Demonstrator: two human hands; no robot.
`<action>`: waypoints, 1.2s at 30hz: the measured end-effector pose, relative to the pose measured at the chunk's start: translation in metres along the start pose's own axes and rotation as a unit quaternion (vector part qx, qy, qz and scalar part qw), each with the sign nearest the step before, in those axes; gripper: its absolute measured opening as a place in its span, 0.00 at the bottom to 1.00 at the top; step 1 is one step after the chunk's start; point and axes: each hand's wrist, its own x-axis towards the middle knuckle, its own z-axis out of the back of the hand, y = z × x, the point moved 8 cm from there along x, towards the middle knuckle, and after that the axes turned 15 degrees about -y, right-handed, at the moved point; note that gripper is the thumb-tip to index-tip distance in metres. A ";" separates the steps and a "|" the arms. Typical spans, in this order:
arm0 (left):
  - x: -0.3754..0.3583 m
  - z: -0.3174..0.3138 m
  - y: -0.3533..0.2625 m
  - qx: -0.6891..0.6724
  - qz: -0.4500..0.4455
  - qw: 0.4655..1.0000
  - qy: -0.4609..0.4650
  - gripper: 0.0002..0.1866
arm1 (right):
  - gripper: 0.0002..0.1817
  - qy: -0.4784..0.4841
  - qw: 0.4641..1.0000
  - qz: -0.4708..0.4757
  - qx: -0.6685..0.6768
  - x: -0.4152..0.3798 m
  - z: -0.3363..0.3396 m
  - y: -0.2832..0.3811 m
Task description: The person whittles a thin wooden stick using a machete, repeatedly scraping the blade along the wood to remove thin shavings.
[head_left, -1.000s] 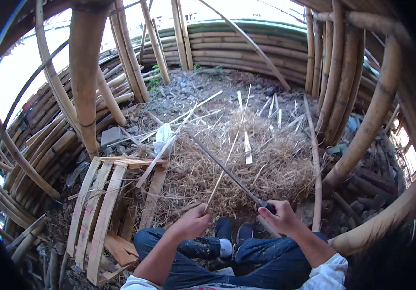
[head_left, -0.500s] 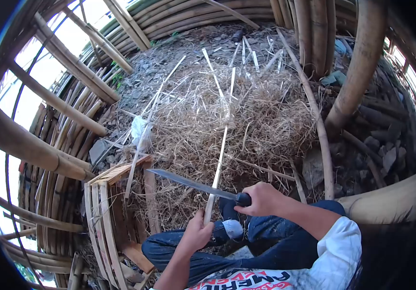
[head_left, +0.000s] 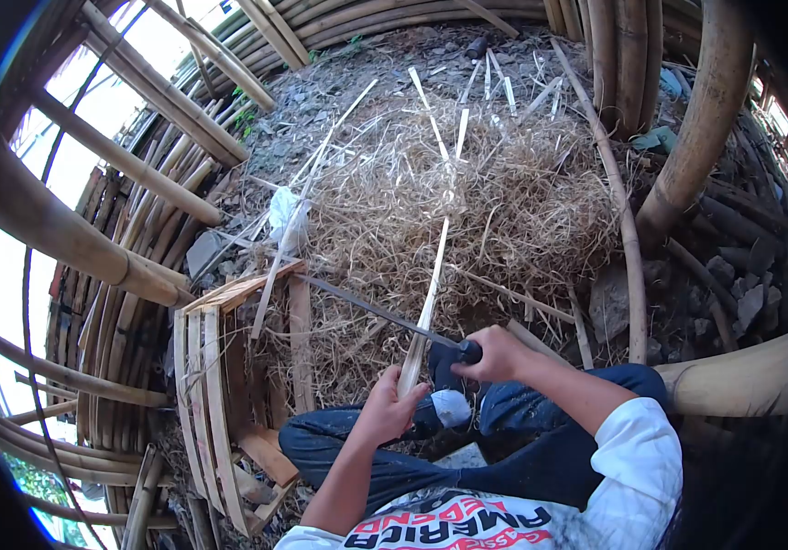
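My left hand (head_left: 389, 408) is closed around the near end of a long, pale bamboo strip (head_left: 437, 266). The strip points away from me over a heap of curly shavings (head_left: 541, 215). In my right hand (head_left: 498, 355) is the dark handle of a long knife (head_left: 366, 305). Its blade reaches out to the left, crossing the strip just beyond my left fingers, and looks narrow, nearly edge-on. Both hands are close over my crossed legs (head_left: 541, 440).
A wooden slat crate (head_left: 197, 394) stands at my left. White plastic (head_left: 288, 220) and more pale strips (head_left: 339, 119) lie around the shavings. Thick bamboo posts (head_left: 698, 119) rise at the right, a long pole (head_left: 618, 202) lies beside the heap, and stacked bamboo (head_left: 128, 293) lines the left.
The view has shifted, so the scene sits further right and higher. The knife blade has turned more edge-on and slopes more steeply; both hands keep their holds.
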 end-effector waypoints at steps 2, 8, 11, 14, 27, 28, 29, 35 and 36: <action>-0.005 -0.003 0.007 -0.012 0.007 1.000 -0.002 0.13 | 0.16 -0.001 0.997 0.016 -0.079 0.009 0.003 -0.009; -0.007 -0.005 0.023 -0.023 -0.001 1.000 -0.016 0.12 | 0.14 -0.034 0.995 0.025 -0.093 0.002 0.006 -0.006; -0.018 -0.001 0.019 -0.030 0.051 0.998 -0.008 0.13 | 0.14 -0.026 0.998 0.046 -0.046 -0.012 -0.017 0.004; -0.032 0.000 0.015 -0.008 0.061 0.998 -0.005 0.13 | 0.13 -0.024 0.993 0.067 -0.093 -0.008 -0.016 0.007; -0.045 -0.004 0.029 -0.157 0.095 0.982 0.034 0.11 | 0.13 -0.009 0.998 0.055 -0.002 -0.008 -0.026 -0.003; -0.045 -0.007 0.029 -0.155 0.092 0.983 0.031 0.11 | 0.12 -0.018 0.997 0.064 -0.034 -0.004 -0.021 -0.006; -0.046 -0.011 0.030 -0.155 0.088 0.984 0.028 0.11 | 0.12 -0.026 0.995 0.073 -0.067 0.001 -0.016 -0.009; -0.037 -0.040 0.046 -0.292 0.140 0.945 0.049 0.07 | 0.11 -0.009 0.996 0.032 -0.087 -0.003 -0.019 -0.027; -0.040 -0.038 0.042 -0.342 0.165 0.923 0.055 0.06 | 0.10 -0.029 0.997 0.048 -0.054 -0.004 -0.019 -0.020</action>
